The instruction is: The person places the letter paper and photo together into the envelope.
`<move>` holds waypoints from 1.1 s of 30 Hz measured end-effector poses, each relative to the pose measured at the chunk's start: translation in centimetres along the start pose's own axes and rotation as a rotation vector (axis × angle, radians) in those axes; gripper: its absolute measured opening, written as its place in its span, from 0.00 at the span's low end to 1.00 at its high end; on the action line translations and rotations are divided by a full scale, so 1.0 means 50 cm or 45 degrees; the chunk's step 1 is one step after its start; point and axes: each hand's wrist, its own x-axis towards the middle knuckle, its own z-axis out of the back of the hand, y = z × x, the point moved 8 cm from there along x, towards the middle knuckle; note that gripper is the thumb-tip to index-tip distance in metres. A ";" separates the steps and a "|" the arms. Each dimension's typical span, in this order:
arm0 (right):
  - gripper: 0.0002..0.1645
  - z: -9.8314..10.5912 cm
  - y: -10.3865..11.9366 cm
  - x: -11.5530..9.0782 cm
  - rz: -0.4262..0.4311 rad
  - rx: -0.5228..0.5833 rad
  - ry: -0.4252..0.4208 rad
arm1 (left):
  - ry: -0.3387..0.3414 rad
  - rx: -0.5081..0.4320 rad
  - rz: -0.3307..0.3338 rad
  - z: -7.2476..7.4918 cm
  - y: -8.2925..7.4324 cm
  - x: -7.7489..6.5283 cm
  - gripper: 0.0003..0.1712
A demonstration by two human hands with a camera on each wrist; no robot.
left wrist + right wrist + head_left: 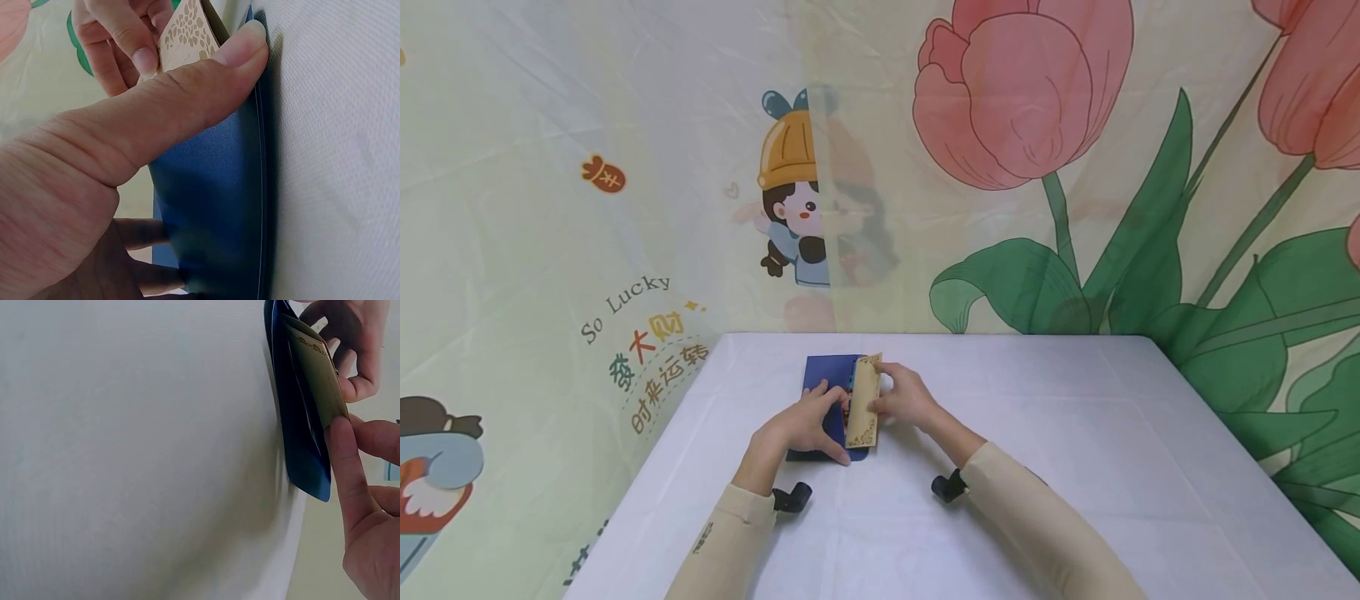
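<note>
A dark blue folded card [829, 369] lies on the white table. Along its right side stands a narrow cream panel [864, 402] with brown ornamental corners. My left hand [805, 421] is spread over the blue card, its thumb [187, 94] stretched across the near edge where blue meets cream. My right hand [907, 396] pinches the panel's right edge between thumb and fingers. In the right wrist view the cream panel [319, 381] is tilted up from the blue layer [306, 465]. A colourful picture between blue and cream is partly hidden by the left fingers.
The white tabletop [1037, 417] stretches around the card on all sides. Behind the table hangs a printed cloth [880, 317] with tulips and cartoon figures. A black wrist camera [792, 497] is on the left wrist, another black camera [950, 486] on the right.
</note>
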 end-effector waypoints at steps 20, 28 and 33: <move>0.49 -0.024 -0.002 -0.001 0.010 -0.016 0.101 | -0.015 -0.002 -0.013 -0.001 0.000 0.002 0.46; 0.49 -0.031 -0.006 -0.002 0.002 -0.187 0.123 | -0.017 -0.008 -0.008 0.001 -0.003 0.000 0.47; 0.48 -0.034 -0.001 -0.006 -0.009 -0.245 0.142 | -0.017 -0.003 -0.010 0.002 -0.004 0.000 0.47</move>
